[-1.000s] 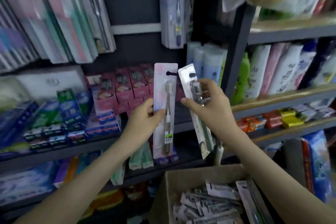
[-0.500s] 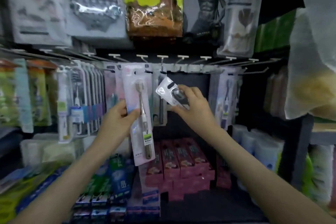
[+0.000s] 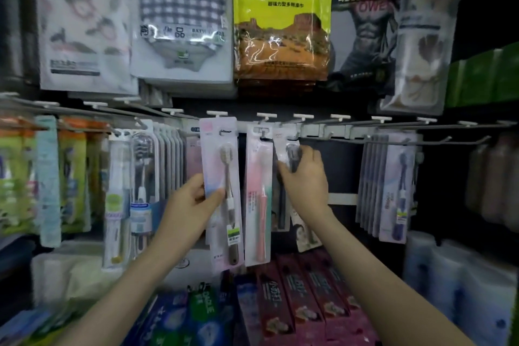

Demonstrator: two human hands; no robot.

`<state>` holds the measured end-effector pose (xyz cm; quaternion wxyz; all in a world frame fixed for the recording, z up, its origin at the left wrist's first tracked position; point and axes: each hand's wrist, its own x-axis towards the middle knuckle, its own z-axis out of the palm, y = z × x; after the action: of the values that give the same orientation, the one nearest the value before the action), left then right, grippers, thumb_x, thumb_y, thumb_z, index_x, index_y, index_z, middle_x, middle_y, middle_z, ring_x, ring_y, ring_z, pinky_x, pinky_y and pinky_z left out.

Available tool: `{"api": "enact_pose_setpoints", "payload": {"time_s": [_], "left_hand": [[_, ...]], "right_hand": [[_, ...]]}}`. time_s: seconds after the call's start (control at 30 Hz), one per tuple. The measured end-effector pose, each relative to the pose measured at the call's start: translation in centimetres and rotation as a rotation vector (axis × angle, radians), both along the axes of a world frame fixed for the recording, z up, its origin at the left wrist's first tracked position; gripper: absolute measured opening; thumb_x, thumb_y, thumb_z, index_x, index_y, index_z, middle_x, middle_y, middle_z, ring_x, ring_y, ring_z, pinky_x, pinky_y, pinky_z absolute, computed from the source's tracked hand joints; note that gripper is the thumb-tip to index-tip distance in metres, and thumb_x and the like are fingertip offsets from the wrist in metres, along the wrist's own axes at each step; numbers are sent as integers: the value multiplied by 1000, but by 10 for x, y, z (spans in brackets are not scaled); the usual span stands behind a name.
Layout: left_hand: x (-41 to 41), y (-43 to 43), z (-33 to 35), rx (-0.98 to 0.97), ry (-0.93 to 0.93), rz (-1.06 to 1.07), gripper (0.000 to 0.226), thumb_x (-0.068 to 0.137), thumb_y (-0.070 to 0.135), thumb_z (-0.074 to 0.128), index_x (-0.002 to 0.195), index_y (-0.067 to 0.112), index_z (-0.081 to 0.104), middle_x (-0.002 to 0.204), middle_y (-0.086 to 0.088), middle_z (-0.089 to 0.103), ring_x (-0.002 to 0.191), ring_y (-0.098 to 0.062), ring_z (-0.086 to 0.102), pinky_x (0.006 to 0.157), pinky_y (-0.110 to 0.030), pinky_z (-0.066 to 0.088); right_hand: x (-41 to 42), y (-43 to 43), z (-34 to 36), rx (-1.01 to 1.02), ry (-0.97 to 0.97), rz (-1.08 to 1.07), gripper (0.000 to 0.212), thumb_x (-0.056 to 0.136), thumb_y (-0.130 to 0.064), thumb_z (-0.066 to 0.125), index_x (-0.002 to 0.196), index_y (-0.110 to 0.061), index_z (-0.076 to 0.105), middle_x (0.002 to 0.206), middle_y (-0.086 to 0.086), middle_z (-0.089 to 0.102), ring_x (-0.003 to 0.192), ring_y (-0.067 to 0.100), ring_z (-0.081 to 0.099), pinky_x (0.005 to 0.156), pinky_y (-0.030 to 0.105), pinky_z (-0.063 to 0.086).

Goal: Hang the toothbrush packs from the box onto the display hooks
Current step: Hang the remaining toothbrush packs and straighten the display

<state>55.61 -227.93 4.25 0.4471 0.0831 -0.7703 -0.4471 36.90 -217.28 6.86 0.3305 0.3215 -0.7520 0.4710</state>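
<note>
A cramped, dim shop aisle, with a peg wall crowded with hanging goods. Nearest, at the bottom of the frame, lie rows of glossy toothpaste boxes [image 3: 295, 292], red ones beside blue and green.

Above them, at centre, the left hand [image 3: 191, 202] pinches a pink toothbrush pack [image 3: 216, 149] by its left edge, thumb across the front and fingers behind, holding it upright with its top just under the hooks. Right of centre, the right hand [image 3: 306, 177] curls round the upper part of a pale toothbrush pack [image 3: 283, 137], over the dark brush head. Whether its hole is on a peg, I cannot tell. Between the two hangs a pink-and-green toothbrush pack [image 3: 258, 191].

These packs look feather-light: thin card behind a slick clear blister, stiff lengthwise but easily bent. I'd grip the card edge about midway, leaving the punched hole free.

Behind them, thin metal display hooks [image 3: 334, 128] with white tags run across the middle. Farthest up hang a crinkly yellow-green bag [image 3: 280, 17] and a checked cloth pack [image 3: 182, 8].
</note>
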Motion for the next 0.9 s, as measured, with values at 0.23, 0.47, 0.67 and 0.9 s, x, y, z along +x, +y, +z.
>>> {"api": "enact_pose_setpoints", "payload": {"time_s": [0.23, 0.47, 0.67, 0.9], "left_hand": [[1, -2, -4, 16, 61, -29, 14, 94, 19, 58, 102, 10, 64, 93, -13, 70, 91, -39, 63, 86, -57, 48], [-5, 45, -7, -92, 80, -99, 44, 86, 40, 59, 105, 1, 58, 91, -29, 62, 81, -45, 59, 74, -57, 50], [-63, 96, -18, -329, 30, -32, 22, 93, 26, 57, 74, 16, 49, 59, -15, 55, 54, -25, 53, 51, -36, 39], [-117, 150, -25, -530, -46, -205, 39, 92, 15, 63, 76, 41, 40, 54, 18, 52, 58, 10, 55, 52, -8, 36]], "right_hand": [[-17, -26, 3, 85, -39, -4, 47, 93, -28, 59, 126, -3, 37, 123, 13, 46, 111, 28, 49, 82, 42, 49], [14, 42, -27, -135, -45, 301, 37, 99, -27, 46, 134, -18, 41, 126, -2, 49, 106, 1, 50, 82, 9, 39], [45, 105, -47, -74, -165, 546, 33, 93, -36, 55, 123, -37, 42, 96, -15, 59, 86, 4, 61, 71, 21, 51], [11, 165, -57, -97, -242, 306, 37, 87, -37, 63, 120, -30, 48, 91, -5, 63, 86, 6, 61, 70, 27, 50]]}}
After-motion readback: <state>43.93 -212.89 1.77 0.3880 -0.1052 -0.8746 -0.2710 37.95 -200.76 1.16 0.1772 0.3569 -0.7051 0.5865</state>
